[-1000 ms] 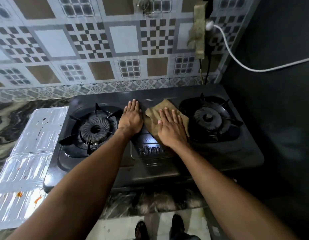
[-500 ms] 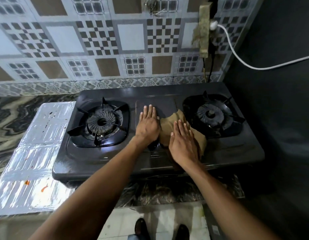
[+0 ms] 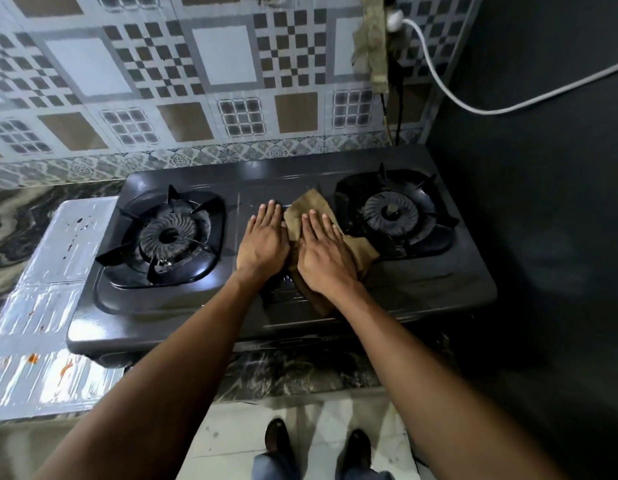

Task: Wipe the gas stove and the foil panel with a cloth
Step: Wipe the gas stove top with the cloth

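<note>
A black two-burner gas stove (image 3: pixel 421 289) stands on the marble counter. A brown cloth (image 3: pixel 309 204) lies on its middle strip between the burners. My right hand (image 3: pixel 326 252) presses flat on the cloth, fingers pointing at the wall. Flat on the stove top just left of the cloth rests my left hand (image 3: pixel 264 239), fingers together, holding nothing. The silver foil panel (image 3: pixel 54 271) lies left of the stove, with red and dark spots on it.
The left burner (image 3: pixel 167 235) and right burner (image 3: pixel 390 211) with pan supports flank my hands. A tiled wall rises behind, and a dark wall (image 3: pixel 542 202) stands close on the right. A white cable (image 3: pixel 473 107) hangs from a wall socket. My shoes (image 3: pixel 276 441) show below.
My right hand slid the cloth toward the stove's front edge, then back toward the middle. My left hand stayed beside it on the stove top.
</note>
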